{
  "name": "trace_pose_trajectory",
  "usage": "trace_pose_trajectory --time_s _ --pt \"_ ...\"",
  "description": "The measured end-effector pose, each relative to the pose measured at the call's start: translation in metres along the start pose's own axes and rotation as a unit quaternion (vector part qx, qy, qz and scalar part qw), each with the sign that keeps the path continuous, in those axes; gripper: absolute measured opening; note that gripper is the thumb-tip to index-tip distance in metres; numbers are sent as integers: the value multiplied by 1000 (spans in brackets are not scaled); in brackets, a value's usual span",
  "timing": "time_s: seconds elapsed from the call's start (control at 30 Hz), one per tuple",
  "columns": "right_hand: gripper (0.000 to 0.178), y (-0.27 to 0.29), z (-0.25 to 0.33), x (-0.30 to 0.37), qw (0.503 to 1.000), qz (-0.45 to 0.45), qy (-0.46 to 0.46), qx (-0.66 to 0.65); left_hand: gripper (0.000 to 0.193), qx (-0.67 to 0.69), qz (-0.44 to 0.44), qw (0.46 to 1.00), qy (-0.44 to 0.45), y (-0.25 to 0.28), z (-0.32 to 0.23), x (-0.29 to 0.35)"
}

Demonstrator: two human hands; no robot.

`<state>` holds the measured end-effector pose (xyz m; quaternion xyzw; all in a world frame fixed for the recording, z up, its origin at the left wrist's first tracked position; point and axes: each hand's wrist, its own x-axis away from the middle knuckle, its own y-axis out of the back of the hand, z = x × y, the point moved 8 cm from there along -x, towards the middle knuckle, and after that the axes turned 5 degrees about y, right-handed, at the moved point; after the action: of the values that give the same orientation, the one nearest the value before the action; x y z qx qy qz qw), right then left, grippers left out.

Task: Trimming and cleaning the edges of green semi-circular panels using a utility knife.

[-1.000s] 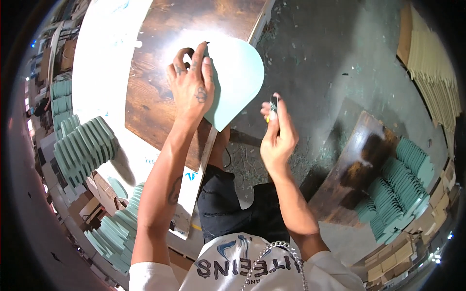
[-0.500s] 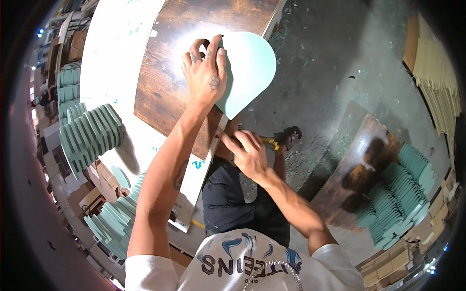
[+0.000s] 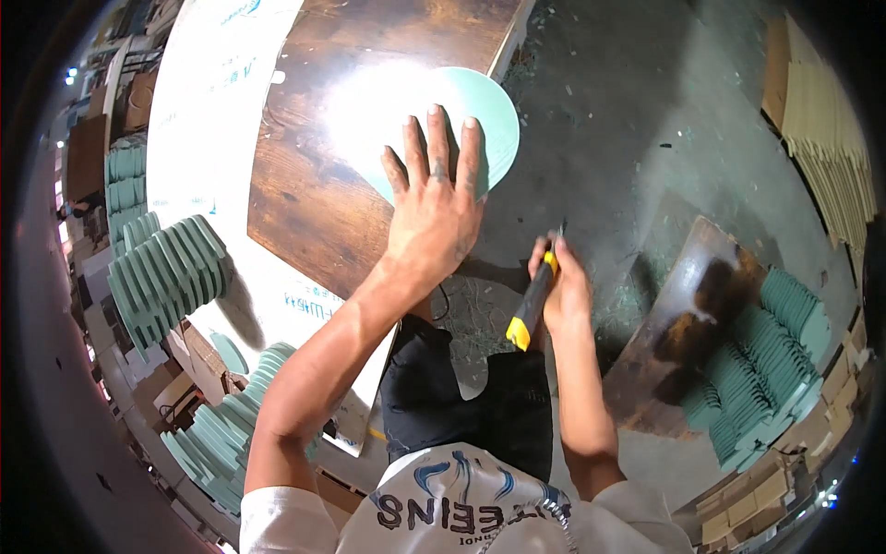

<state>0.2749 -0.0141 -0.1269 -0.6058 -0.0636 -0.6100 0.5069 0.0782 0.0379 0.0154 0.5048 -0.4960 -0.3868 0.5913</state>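
A: The pale-green rounded panel (image 3: pixel 499 129) has turned beneath the left hand (image 3: pixel 436 217); where does it lie?

B: On the wood-grained board (image 3: pixel 300 189), overhanging its right edge. The left hand lies flat, fingers spread; the right hand (image 3: pixel 567 294), apart, grips a yellow-and-black utility knife (image 3: pixel 532 300).

From where I stand, the dark brown board (image 3: pixel 314 175) looks like wood with a glossy finish, its grain washed out by glare. The pale green piece (image 3: pixel 501 120) on it seems smooth and foam-like. The cutter's handle (image 3: pixel 530 303) looks like hard plastic, black and yellow. Underfoot, the grey floor (image 3: pixel 591 166) has a dull concrete look. The black shorts (image 3: pixel 508 397) are matt cloth; the neck chain (image 3: pixel 559 510) is shiny metal.
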Motion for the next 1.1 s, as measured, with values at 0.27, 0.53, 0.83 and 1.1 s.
trace_pose_trajectory --time_s 0.27,0.53,0.83,1.1 --pt "20 134 -22 56 969 -109 -96 202 62 358 -225 901 101 127 85 18" --pt "37 43 13 15 963 5 -69 259 50 364 -129 901 196 31 175 -28" --pt "62 -59 40 26 850 178 27 495 47 113 -233 965 50 23 100 -72" --pt "68 -170 71 60 622 268 335 655 60 104 -256 912 303 19 127 -86"
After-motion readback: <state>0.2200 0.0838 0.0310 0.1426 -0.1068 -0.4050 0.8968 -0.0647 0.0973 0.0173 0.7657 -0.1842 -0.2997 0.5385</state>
